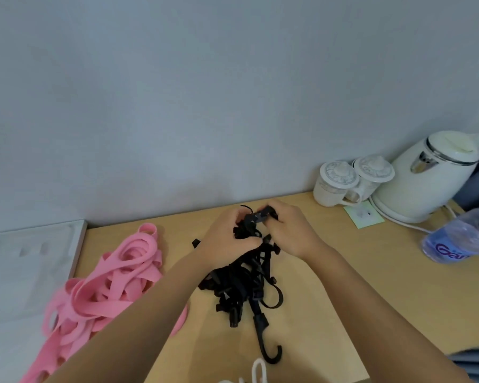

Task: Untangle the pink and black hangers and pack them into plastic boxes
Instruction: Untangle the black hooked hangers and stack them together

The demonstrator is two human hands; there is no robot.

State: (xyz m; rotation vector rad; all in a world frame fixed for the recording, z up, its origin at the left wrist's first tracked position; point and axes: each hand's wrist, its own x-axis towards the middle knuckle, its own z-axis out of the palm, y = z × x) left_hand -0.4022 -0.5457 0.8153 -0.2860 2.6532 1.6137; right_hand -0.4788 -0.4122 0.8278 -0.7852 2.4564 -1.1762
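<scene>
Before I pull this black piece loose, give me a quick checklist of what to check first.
1. Grip: left hand and right hand both pinch the top of the black hangers: ok.
2. Piece free to pull: the straps below the hands are one knotted clump: not ok.
3. Colours kept apart: pink hangers lie to the left on the table, not touching the black ones: ok.
4. Elbow room: water bottle sits close to the right forearm, apart from it: ok, but watch it.
5. Box ready: a pale flat object lies at the left; whether it is a box: cannot tell.
</scene>
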